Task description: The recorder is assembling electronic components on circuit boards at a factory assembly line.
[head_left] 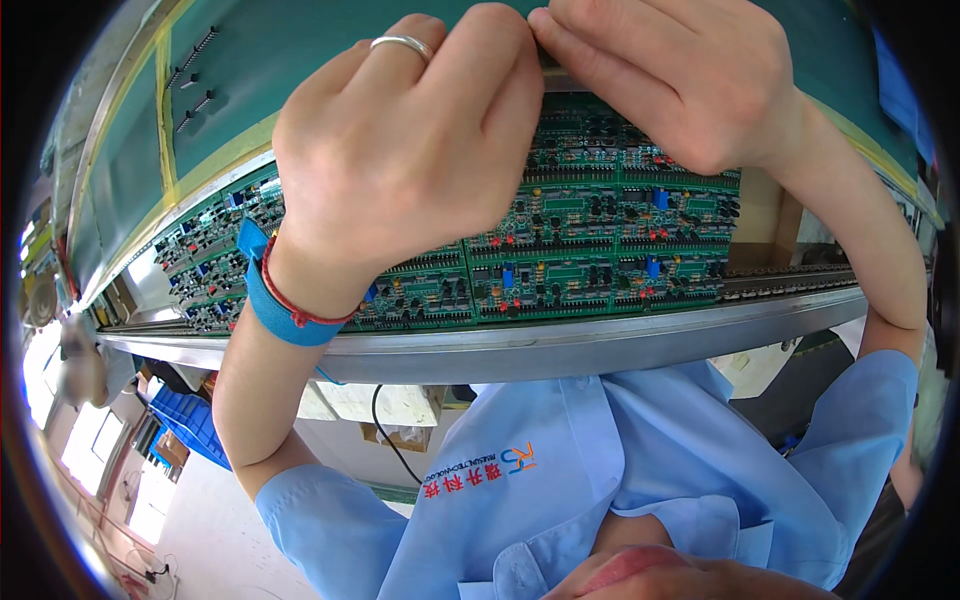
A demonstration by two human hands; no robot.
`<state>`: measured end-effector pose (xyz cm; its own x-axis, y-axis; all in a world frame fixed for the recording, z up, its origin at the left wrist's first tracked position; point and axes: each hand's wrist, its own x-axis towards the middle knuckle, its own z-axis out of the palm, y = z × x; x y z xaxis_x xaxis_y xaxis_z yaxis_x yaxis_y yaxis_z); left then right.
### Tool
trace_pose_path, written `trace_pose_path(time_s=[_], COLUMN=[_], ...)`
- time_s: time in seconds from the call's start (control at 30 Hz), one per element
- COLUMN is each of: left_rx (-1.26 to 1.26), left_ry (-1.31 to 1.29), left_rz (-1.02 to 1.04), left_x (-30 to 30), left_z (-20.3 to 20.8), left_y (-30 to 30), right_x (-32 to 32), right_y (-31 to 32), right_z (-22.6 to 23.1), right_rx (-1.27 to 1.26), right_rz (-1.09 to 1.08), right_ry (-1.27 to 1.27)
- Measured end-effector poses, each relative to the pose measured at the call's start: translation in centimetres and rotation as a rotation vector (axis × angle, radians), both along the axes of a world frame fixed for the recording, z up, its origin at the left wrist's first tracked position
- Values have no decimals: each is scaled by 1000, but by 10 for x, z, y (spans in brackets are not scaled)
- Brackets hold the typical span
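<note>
My left hand (410, 150) is raised over the green circuit boards (560, 275), its back toward me and its fingers curled closed. A ring is on one finger, and a blue wrist strap (285, 310) and a red cord circle the wrist. Close beside it, at the top edge, my right hand (700, 85) is also closed, its fingers bent in toward the left hand. Both sets of fingertips are cut off or hidden, so whatever they hold cannot be made out. Below them, the joined boards carry blue, red and black parts in rows.
A metal rail (600, 350) runs along the near side of the boards, with a chain (790, 283) at the right. Several black pin strips (195, 60) lie on the green mat (265, 60) at the far left. A blue crate (190, 425) stands low at the left.
</note>
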<state>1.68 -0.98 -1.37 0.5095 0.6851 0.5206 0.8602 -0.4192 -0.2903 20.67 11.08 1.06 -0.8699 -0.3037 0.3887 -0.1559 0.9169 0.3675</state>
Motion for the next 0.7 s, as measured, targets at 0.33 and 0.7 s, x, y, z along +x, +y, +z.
trace_pose_path(time_s=[0.33,0.7], left_rx=[-117,-376], left_ry=[-271,-440], left_rz=[144,736], left_x=[3,-156], left_z=[3,35], left_y=[-8,-52], right_x=[-3,19], right_y=[8,-43], right_z=[-26,6], right_rx=[-451,-926], right_rz=[-56,-293], right_ry=[98,-90])
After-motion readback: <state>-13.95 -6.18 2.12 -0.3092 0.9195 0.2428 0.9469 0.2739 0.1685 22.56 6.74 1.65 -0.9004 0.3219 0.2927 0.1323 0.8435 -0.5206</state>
